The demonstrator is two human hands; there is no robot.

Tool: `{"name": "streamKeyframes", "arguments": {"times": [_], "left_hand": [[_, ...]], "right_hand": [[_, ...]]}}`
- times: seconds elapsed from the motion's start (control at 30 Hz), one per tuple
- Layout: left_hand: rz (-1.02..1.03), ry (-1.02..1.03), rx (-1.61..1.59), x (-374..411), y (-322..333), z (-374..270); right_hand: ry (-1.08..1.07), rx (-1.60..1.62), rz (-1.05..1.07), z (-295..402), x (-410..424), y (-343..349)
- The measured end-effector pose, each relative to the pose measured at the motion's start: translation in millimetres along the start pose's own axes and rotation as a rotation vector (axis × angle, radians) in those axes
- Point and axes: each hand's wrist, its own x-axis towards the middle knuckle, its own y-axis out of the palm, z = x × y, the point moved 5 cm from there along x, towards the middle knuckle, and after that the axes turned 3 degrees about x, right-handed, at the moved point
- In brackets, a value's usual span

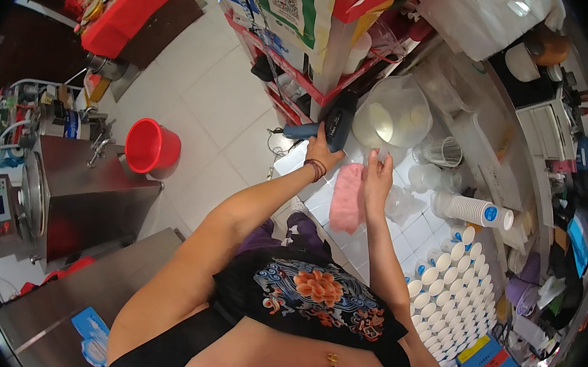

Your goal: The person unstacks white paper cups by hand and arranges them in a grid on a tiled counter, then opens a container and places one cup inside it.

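My left hand (324, 152) is on a hair dryer (338, 121) with a dark body and a blue-grey handle (300, 131). Its fingers spread around the place where handle and body meet. To the right, my right hand (379, 178) has its fingertips at the near side of a large translucent plastic jug (393, 113), which they seem to pinch. Between my forearms a folded pink towel (347, 199) lies on the white tiled counter (321, 204). Beside my right wrist sits a crumpled clear plastic bag (403, 203).
A glass of straws (441, 151), clear cups (430, 177), a stack of paper cups (474, 210) and rows of paper cups (445, 291) line the counter. A red shelf rack (308, 87) rises ahead. On the left floor stands a red bucket (152, 147), near a steel cabinet (96, 196).
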Motion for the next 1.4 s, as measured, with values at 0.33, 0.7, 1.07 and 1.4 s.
{"name": "streamKeyframes", "arguments": {"times": [0.33, 0.7, 1.07, 1.4], "left_hand": [[0.041, 0.299, 0.102, -106.7, -136.6, 65.9], [0.203, 0.255, 0.390, -58.4, -272.3, 64.8], [-0.077, 0.581, 0.032, 108.2, -189.5, 31.8], [-0.062, 0.811, 0.774, 241.7, -31.8, 91.4]], "right_hand": [[-0.007, 0.061, -0.010, -17.9, 0.4, -6.4], [-0.008, -0.138, -0.138, 9.5, -15.2, -9.2], [0.012, -0.123, -0.222, -0.6, -10.9, 7.0], [0.007, 0.026, -0.185, -20.5, -0.5, 19.3]]}}
